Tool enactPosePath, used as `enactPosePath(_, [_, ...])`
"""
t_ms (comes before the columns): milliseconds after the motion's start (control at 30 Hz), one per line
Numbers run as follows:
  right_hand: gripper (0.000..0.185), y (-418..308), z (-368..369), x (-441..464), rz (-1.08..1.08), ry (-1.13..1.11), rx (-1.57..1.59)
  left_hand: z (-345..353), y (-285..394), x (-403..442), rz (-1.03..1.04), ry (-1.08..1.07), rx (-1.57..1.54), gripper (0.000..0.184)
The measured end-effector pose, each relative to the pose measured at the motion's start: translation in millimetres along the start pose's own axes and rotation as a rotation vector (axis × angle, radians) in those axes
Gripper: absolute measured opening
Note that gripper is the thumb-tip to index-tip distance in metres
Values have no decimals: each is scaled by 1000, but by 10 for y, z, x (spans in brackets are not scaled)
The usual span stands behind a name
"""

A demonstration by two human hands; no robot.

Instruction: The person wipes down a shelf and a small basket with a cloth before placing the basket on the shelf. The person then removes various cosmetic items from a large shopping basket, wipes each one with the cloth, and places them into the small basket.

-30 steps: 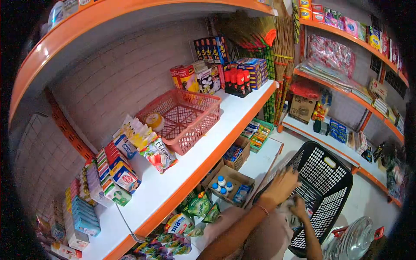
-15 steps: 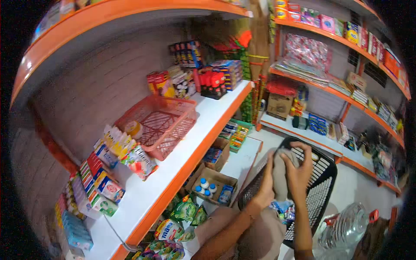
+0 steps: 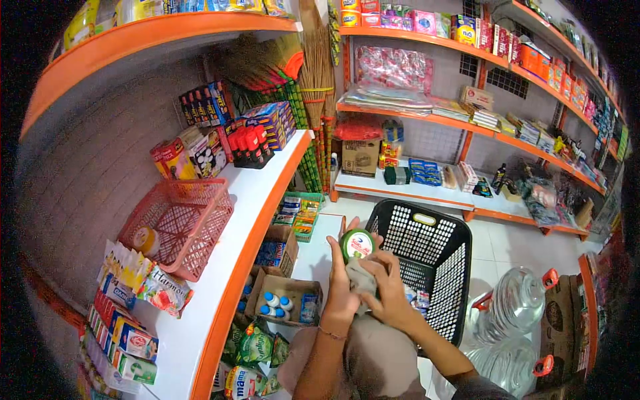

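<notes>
A green round tub point(image 3: 358, 245) with a white and green label rests in my left hand point(image 3: 341, 291), whose fingers wrap behind it. My right hand point(image 3: 389, 287) pinches a grey cloth point(image 3: 362, 279) against the tub's lower edge. Part of the cloth hangs down between both hands. Just beyond them stands a black perforated basket point(image 3: 448, 280), with several small packets point(image 3: 419, 300) lying in its near end.
To the left, a white shelf point(image 3: 220, 267) with an orange edge carries a pink basket point(image 3: 207, 243), boxes and pouches. Under it sits a cardboard box point(image 3: 313, 287) with white bottles. Large clear water bottles point(image 3: 513, 300) stand at right. Stocked shelves point(image 3: 413, 190) line the back.
The view has swung right. My hands have turned, and the green tub now shows its label; earlier the cloth covered what they held. The cloth has slid lower, toward me.
</notes>
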State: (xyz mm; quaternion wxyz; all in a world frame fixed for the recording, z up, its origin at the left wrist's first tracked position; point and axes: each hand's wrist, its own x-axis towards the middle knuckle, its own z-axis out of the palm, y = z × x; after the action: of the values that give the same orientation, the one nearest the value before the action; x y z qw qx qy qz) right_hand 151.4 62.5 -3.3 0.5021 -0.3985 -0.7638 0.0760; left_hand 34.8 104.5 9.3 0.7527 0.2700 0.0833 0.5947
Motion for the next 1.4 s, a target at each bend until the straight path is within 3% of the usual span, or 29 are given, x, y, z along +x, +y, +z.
enactPosePath(67, [44, 88, -120, 62, 63, 79, -18, 102, -17, 0, 34, 38, 55, 72])
enactPosePath(133, [45, 0, -277, 318, 93, 299, -64, 212, -11, -27, 97, 39, 167, 73])
enactPosePath(267, [50, -82, -173, 378, 15, 258, -116, 247, -145, -25, 267, 50, 341, 74])
enactPosePath(433, [35, -248, -95, 222, -108, 192, -139, 115, -79, 9, 74, 185, 194, 61])
enactPosePath(533, [34, -223, -200, 451, -42, 242, -98, 221, -152, 28, 285, 149, 401, 56])
enactPosePath(600, [28, -149, -278, 595, 46, 224, -21, 287, -159, -28, 261, 232, 459, 51])
enactPosePath(700, [32, -191, -279, 582, -33, 151, -93, 236, -186, 4, 418, 169, 502, 51])
enactPosePath(800, [41, -324, -139, 341, -118, 156, -222, 206, -104, -10, 358, 211, 331, 51])
enactPosePath(900, [41, -304, -99, 185, -141, 110, -242, 157, -126, -14, 310, 229, 364, 56])
enactPosePath(967, [39, -278, -132, 266, -153, 155, -218, 135, -167, -4, 291, 223, 490, 65])
enactPosePath(1067, [35, -221, -239, 489, -128, 191, -168, 271, -158, -75, 207, 191, 456, 72])
enactPosePath(1200, [33, -76, -219, 629, -53, 145, -36, 116, -290, -50, 255, 147, 392, 78])
enactPosePath(1300, [39, -28, -26, 386, -149, 170, -201, 127, -186, 0, 249, 153, 163, 80])
enactPosePath(1400, [42, -206, -45, 151, -144, 56, -145, 119, -10, 39, 264, 119, -23, 83])
